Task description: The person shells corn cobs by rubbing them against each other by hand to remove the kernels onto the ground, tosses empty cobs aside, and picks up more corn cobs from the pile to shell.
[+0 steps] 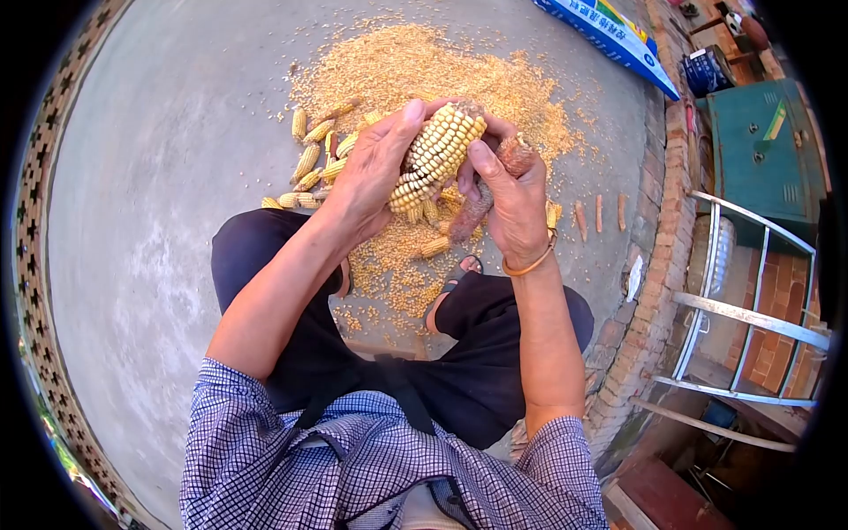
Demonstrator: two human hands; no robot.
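My left hand (375,163) is wrapped round a full yellow corn cob (439,152), which is tilted with its upper end to the right. A few dark gaps run between its kernels. Closed round a bare reddish cob (473,212), my right hand (514,199) has its thumb against the corn's right side. Both hands are close together over a wide heap of loose kernels (389,66). Unshelled cobs (306,162) lie left of the hands, and more are on the kernels below them.
Bare cobs (599,213) lie in a row on the concrete floor (168,203) at right. A blue-and-white sack (609,40) is at the upper right. Beyond a brick edge (658,291) stand a green metal cabinet (767,150) and a metal frame (751,316).
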